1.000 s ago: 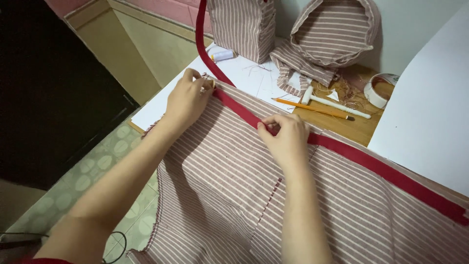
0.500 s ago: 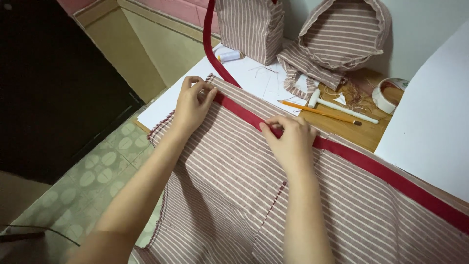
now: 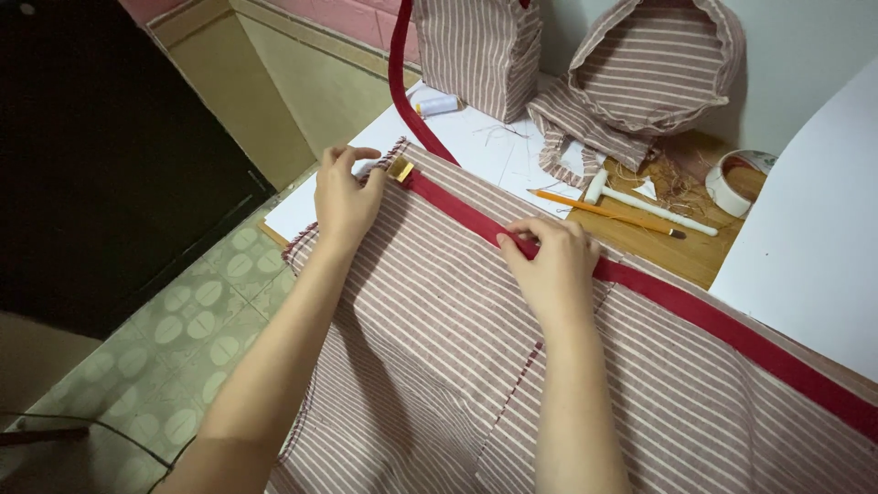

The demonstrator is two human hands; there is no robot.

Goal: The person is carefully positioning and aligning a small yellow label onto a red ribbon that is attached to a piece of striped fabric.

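Observation:
A large piece of striped maroon-and-white fabric (image 3: 439, 311) lies spread over the table edge. A red binding strip (image 3: 695, 316) runs along its upper edge from far left to lower right. My left hand (image 3: 346, 197) presses on the fabric's far corner, fingers beside a small gold clip (image 3: 400, 169) on the strip's end. My right hand (image 3: 551, 265) rests flat on the fabric with its fingertips pinching the red strip near the middle.
Behind stand a striped fabric bag (image 3: 480, 50) and a round striped piece (image 3: 654, 64). An orange pencil (image 3: 594, 209), a white tool (image 3: 649, 203), a tape roll (image 3: 736, 181), a thread spool (image 3: 437, 105) and white card (image 3: 805, 247) lie nearby. Tiled floor (image 3: 183, 338) is left.
The view has shifted slightly. My left hand has slid a little along the fabric corner, leaving the gold clip uncovered; my right hand stays on the red strip.

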